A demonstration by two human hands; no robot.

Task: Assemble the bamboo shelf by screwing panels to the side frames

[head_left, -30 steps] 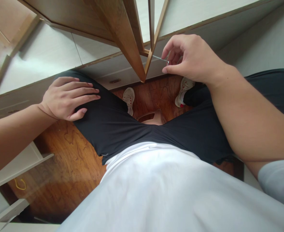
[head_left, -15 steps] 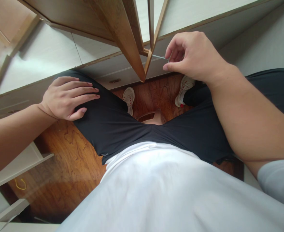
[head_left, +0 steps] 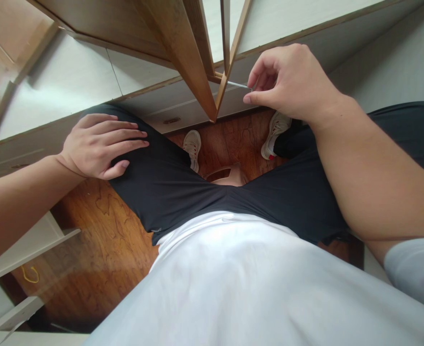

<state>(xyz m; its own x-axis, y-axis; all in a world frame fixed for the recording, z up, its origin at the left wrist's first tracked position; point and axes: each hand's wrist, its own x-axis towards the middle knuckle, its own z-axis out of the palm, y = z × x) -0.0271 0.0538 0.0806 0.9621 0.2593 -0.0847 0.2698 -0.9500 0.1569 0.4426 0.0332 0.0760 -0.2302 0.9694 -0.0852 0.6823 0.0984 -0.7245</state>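
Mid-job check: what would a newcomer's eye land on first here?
Probably the right hand, right of centre near the top, its fingertips at the bent end of a thin metal rod that runs to the wooden frame. That frame's corner juts down from the top centre. At left, the left hand rests on the dark trousers.

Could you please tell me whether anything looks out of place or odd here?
A yellow loop lies loose on the wooden floor at lower left, near a white panel and away from the wooden frame beside the right hand; it looks stray. I see no spill or damage.
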